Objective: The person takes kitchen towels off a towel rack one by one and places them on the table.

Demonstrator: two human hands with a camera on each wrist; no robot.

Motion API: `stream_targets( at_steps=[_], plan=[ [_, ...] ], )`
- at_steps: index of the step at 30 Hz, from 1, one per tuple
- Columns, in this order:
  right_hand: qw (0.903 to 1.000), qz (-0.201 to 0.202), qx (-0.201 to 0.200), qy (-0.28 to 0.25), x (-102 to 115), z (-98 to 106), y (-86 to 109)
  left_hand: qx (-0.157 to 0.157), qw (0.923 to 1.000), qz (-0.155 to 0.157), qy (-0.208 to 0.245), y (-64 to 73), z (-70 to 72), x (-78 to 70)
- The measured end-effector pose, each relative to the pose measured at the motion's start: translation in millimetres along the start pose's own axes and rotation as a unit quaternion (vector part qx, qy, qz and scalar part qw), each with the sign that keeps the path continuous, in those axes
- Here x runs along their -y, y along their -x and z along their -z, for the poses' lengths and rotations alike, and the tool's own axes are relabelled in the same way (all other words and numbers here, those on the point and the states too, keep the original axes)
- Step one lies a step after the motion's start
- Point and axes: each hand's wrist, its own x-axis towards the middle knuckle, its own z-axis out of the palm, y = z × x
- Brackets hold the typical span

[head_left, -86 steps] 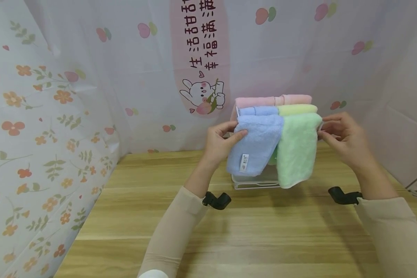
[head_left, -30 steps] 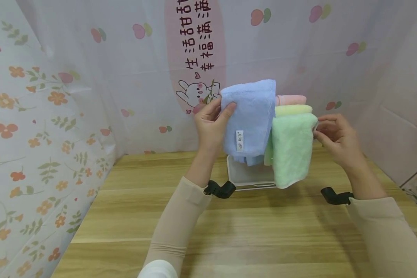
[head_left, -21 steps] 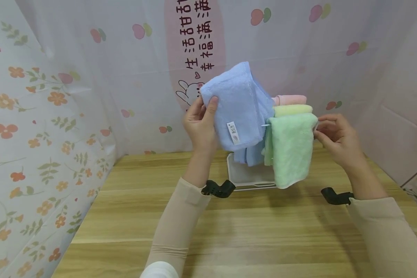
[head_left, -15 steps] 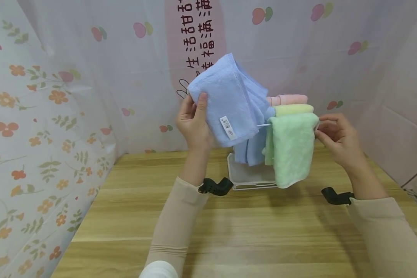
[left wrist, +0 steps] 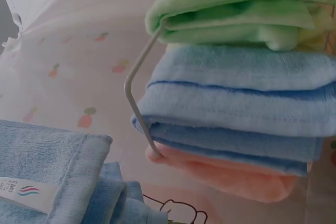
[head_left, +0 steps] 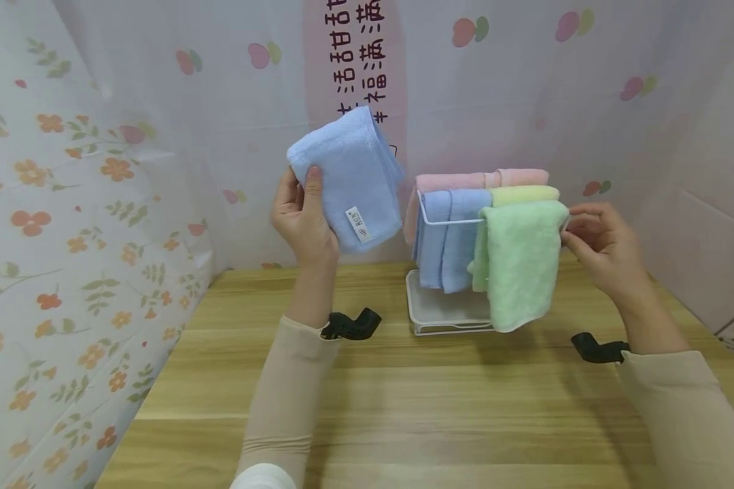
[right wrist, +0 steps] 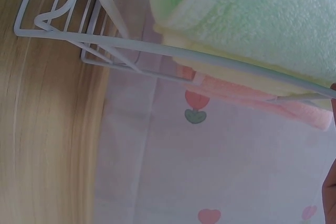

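In the head view my left hand grips a folded blue towel with a white label, held in the air left of the white wire towel rack. Thumb lies in front, fingers behind. My right hand pinches the rack's right end, beside a green towel draped over the front bar. Behind that, more blue towels and a yellow towel hang on the middle bar. Pink towels hang at the back. The left wrist view shows the bare bar end next to the green towel.
The rack's pale base tray stands on a wooden table, close to the patterned cloth backdrop. A flowered cloth hangs along the left side. Black wrist mounts stick out from both sleeves.
My left hand has lifted the labelled blue towel off the front bar's left part and carried it left and tilted, baring the bar. The right hand has stayed at the rack's right end.
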Motion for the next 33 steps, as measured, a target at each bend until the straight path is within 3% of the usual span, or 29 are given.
stream_targets(
  at_steps=[6, 15, 23, 33],
  plan=[
    [0.9991, -0.005, 0.003, 0.042, 2.4, 0.8, 2.2, 0.011, 0.9981, 0.019, -0.058, 0.1, 20.6, 1.1],
    [0.9997, 0.006, 0.003, 0.022, -2.6, 0.2, 0.5, 0.035, 0.9863, 0.030, -0.158, 1.6, 57.4, 4.4],
    [1.0000, 0.005, 0.001, 0.007, -5.0, 0.0, 1.2, 0.052, 0.9670, 0.027, -0.248, 0.6, 88.5, -2.5],
    [0.9999, 0.003, -0.002, -0.012, -4.2, -2.0, 1.3, 0.071, 0.9400, 0.052, -0.330, -4.9, 130.3, -14.4]
  ],
)
